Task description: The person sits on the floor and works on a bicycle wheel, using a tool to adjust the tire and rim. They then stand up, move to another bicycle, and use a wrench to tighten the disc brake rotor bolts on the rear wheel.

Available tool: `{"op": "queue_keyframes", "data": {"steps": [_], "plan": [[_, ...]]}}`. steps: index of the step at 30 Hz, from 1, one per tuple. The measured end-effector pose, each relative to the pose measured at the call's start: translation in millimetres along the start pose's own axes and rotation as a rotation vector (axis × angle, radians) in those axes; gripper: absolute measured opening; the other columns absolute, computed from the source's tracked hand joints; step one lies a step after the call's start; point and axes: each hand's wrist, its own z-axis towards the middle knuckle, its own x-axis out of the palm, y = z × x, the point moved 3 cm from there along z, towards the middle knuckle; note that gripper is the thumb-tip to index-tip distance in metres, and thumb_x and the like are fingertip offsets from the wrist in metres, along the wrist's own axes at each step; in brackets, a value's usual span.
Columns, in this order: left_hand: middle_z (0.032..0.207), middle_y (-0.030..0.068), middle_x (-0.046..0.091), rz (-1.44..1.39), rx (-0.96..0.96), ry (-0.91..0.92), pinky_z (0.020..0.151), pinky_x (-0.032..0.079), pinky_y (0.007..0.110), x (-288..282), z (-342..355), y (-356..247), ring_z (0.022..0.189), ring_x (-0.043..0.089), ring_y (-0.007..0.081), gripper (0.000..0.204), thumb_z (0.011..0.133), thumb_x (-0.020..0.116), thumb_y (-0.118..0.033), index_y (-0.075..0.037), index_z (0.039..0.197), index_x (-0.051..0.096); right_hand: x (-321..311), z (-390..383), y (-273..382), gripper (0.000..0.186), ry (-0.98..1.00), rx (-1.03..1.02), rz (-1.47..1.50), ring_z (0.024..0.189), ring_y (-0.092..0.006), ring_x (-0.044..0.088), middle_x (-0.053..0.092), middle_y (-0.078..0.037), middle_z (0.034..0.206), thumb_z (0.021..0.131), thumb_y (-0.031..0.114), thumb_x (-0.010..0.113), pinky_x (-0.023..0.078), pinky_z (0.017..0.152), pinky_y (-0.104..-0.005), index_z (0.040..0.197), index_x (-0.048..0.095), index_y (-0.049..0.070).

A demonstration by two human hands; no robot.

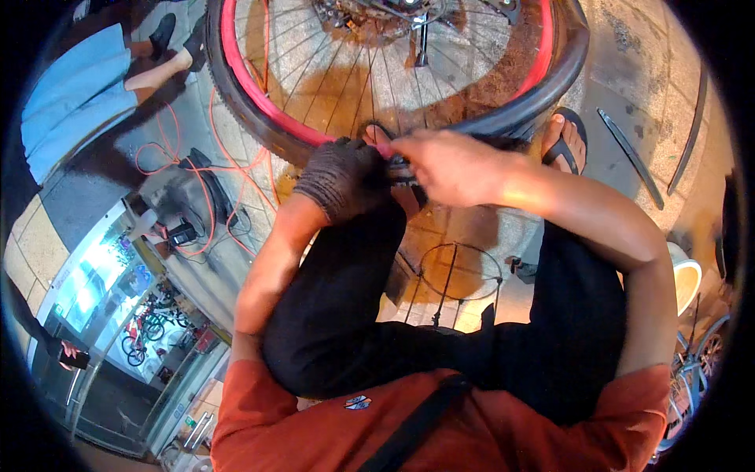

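Note:
A bicycle wheel [279, 110] with a pink-red rim and black spokes fills the top of the view. A black tyre [578, 55] hangs partly off the rim on the right side. My left hand [334, 177], in a dark knitted glove, is closed around the wheel's lower part. My right hand [440, 161], bare, is closed at the pink rim just right of it, its fingertips beside the glove; what exactly they pinch is hard to make out.
Orange hoses [212, 169] and a dark device [181, 232] lie left. Two people stand at left, one in light-blue shorts [79, 94], one holding a phone [72, 358]. Black strips [629, 157] lie right, near a white bucket [681, 279]. A wire stand [460, 283] sits between my legs.

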Motion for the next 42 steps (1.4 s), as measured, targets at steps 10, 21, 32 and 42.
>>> {"op": "queue_keyframes", "data": {"steps": [10,21,32,42], "plan": [[0.09,0.0123,0.066,-0.107,0.141,-0.294,0.086,0.049,0.047,-14.5,-19.8,22.3,0.093,0.062,0.0351,0.022,0.076,0.079,-0.035,-0.018,0.089,0.079,-69.5,-96.3,-69.0,0.042,-0.303,0.322,-0.325,0.098,-0.0447,0.066,0.068,-0.026,0.097,0.098,0.029,0.064,0.053,0.085,-0.0534,0.134,0.061,0.007],[0.082,0.0087,0.063,-0.109,0.192,-0.384,0.08,0.048,0.046,-13.5,-29.0,36.0,0.087,0.061,0.0333,0.022,0.075,0.08,-0.033,-0.016,0.09,0.078,-83.2,-61.1,-90.5,0.04,-0.086,0.141,-0.283,0.093,-0.0404,0.067,0.069,-0.021,0.091,0.096,0.04,0.066,0.052,0.082,-0.0475,0.119,0.07,0.008],[0.088,0.0133,0.067,0.037,0.126,-0.237,0.077,0.051,0.05,-10.3,-19.0,42.4,0.088,0.064,0.0359,0.025,0.082,0.076,-0.036,-0.012,0.088,0.075,-72.1,-15.5,-66.4,0.065,0.555,0.431,-0.279,0.08,-0.0375,0.066,0.069,-0.023,0.083,0.103,0.06,0.049,0.052,0.075,-0.0463,0.094,0.073,0.001],[0.093,0.0202,0.068,-0.28,0.215,-0.112,0.074,0.054,0.052,23.5,13.3,-11.8,0.087,0.067,0.0436,0.042,0.081,0.078,-0.044,-0.008,0.099,0.068,-25.4,-32.7,-40.8,0.043,0.115,0.028,-0.294,0.089,-0.0282,0.072,0.072,-0.019,0.095,0.105,0.039,0.055,0.055,0.079,-0.0422,0.134,0.064,0.009]]}}
